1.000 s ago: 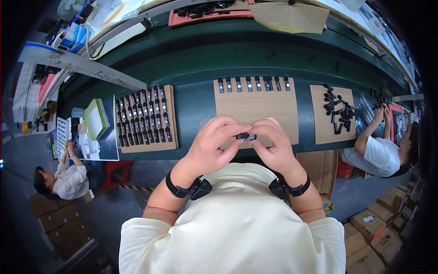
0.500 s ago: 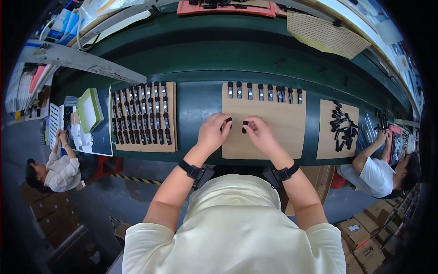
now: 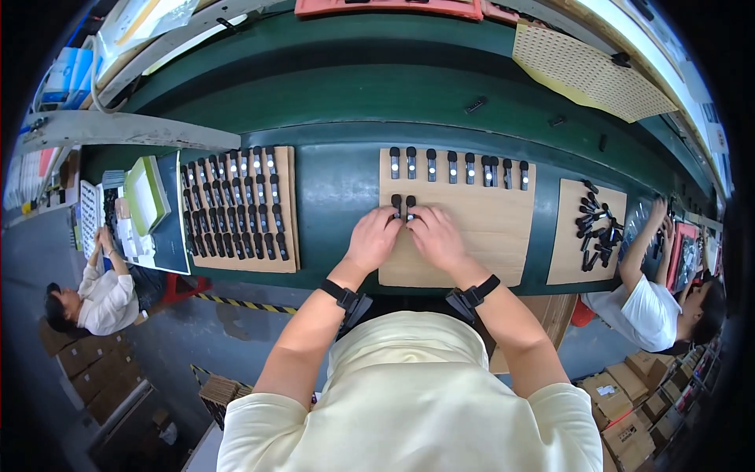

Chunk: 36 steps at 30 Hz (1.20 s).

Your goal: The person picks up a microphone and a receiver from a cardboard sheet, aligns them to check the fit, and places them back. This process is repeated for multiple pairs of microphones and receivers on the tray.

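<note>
On the green counter (image 3: 338, 189), upon the brown cardboard sheet (image 3: 487, 228), just short of the left end of the row of microphones (image 3: 452, 168): seemingly pinching the lower end of the left microphone (image 3: 396, 202) with the fingers of the left hand (image 3: 373, 240), likewise the right microphone (image 3: 410, 202) with those of the right hand (image 3: 437, 237); side by side, jutting just past the fingers, lengthwise pointing ahead, each nearest its own hand

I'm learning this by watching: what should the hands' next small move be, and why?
Probably loosen both grips: the left hand pinches the left piece, the right hand the right piece; both seem to rest side by side on the middle cardboard, dark heads pointing away, like the row of pieces beyond.
</note>
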### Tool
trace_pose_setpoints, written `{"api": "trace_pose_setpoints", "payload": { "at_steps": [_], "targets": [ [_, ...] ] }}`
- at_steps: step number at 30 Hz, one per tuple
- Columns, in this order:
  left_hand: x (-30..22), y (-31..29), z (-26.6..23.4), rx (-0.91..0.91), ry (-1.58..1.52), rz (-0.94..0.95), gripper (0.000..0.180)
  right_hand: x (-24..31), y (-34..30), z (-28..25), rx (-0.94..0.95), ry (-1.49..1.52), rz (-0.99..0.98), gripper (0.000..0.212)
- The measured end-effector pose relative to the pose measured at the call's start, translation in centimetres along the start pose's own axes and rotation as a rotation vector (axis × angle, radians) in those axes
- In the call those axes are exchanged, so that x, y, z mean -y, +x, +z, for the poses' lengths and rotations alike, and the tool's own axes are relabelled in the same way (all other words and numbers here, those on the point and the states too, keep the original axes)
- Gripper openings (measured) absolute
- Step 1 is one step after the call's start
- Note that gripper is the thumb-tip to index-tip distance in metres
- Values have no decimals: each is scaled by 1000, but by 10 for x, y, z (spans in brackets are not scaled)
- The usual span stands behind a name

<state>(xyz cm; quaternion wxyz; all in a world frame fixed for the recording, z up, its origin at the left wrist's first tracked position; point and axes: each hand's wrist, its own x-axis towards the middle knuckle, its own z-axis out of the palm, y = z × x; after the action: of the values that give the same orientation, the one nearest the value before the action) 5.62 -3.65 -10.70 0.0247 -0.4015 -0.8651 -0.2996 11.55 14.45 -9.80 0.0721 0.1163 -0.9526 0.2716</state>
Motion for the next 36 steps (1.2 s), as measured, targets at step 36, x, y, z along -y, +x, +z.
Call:
{"api": "trace_pose_setpoints", "payload": {
  "at_steps": [36],
  "targets": [
    [-5,98,-46,-176,-116,-189,22,-66,-15,-105,-137,-70,191,33]
  ]
}}
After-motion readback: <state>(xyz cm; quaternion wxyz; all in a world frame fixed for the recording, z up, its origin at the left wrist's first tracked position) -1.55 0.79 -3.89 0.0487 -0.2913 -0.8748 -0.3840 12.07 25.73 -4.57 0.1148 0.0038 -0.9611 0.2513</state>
